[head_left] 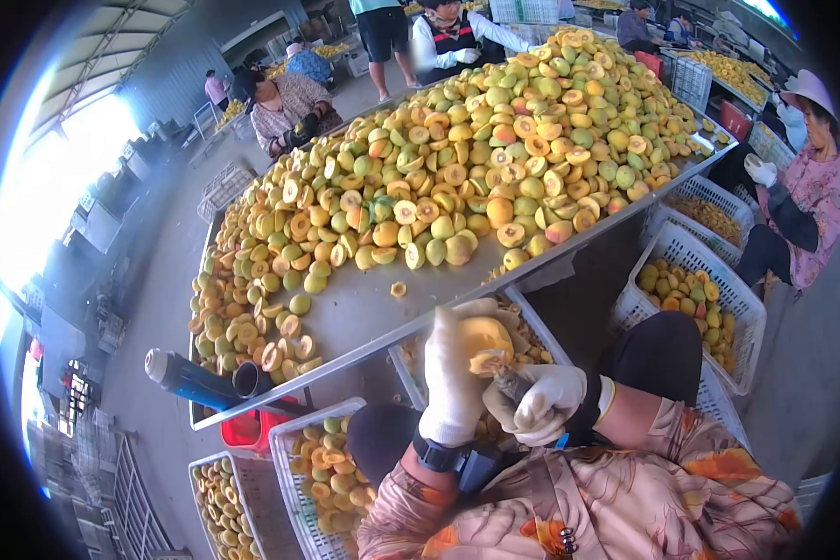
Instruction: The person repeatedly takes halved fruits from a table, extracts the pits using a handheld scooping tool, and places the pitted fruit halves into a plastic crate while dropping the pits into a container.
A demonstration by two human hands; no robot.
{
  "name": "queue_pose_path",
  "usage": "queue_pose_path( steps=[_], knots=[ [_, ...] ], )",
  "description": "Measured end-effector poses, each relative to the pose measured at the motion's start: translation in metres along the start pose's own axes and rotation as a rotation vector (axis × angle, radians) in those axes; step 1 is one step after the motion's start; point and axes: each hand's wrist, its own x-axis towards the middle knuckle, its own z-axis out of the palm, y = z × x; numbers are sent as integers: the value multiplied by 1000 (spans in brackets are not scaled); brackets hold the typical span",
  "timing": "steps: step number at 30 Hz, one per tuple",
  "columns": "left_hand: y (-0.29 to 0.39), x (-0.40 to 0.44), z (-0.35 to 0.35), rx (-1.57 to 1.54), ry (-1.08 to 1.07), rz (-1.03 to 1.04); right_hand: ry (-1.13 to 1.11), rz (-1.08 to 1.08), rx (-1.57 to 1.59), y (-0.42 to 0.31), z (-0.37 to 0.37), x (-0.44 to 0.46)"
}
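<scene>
My left hand (450, 378), in a white glove partly smeared by motion, is closed around a yellow halved fruit (483, 338). Just to its right, my right hand (546, 401), also in a white glove, grips a dark-handled tool (511, 383). The tool's tip meets a small orange-brown piece at the fruit's lower edge. Both hands are over a crate of small pieces (529, 347) at the near edge of the metal table (373, 297). A large heap of halved fruit (457, 177) lies on that table.
A blue bottle (191, 378) and a dark cup (250, 379) are at the table's left corner. Crates of fruit stand at lower left (322, 467) and right (695, 299). A person in pink (817, 201) sits at right; others are behind the table.
</scene>
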Motion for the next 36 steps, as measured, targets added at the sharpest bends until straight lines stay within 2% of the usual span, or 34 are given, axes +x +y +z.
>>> queue_pose_path(
  steps=[1,4,5,7,8,10,11,12,14,16,17,18,20,22,24,26,28,30,31,32,34,36],
  knots=[
    [6,-3,3,-2,100,-34,-62,-29,-27,1,1,3],
    [-2,-4,-29,239,165,130,27,14,-210,-9,12,-2],
    [-1,-8,-45,139,190,115,136,32,-314,-14,19,-3],
    [1,-22,-72,311,356,271,315,14,-590,-15,23,1],
    [8,-32,-82,280,405,282,416,-5,-749,-18,23,2],
    [29,-57,-103,142,467,248,610,-197,-1274,2,-21,13],
    [39,-71,-112,285,540,270,747,-126,-1609,12,-50,12],
    [47,-87,-125,433,625,290,843,174,-1631,17,-74,11],
    [54,-118,-166,566,785,358,870,3,-1585,28,-82,9],
    [69,-150,-177,516,928,263,929,-195,-1524,26,-59,14],
    [73,-166,-181,416,1042,191,948,-153,-1593,27,-64,15],
    [73,-182,-193,442,1065,167,944,-106,-1654,33,-70,16],
    [65,-222,-232,502,1157,106,835,156,-1762,49,-117,8],
    [59,-262,-255,661,1155,2,814,79,-1621,67,-141,1],
    [49,-299,-272,816,1144,-121,822,202,-1536,67,-130,7],
    [34,-320,-280,810,1225,-227,748,257,-1539,71,-137,8],
    [27,-325,-277,815,1173,-432,731,291,-1504,74,-143,9],
    [-18,-352,-311,1363,912,-403,719,257,-1479,77,-145,8],
    [-30,-358,-309,1472,767,-696,734,349,-1476,73,-140,12],
    [-43,-357,-308,1570,595,-970,743,334,-1525,72,-139,12],
    [-59,-351,-302,1656,262,-1261,727,137,-1618,78,-152,7],
    [-58,-343,-317,1655,294,-1164,808,315,-1485,67,-139,11]
  ],
)
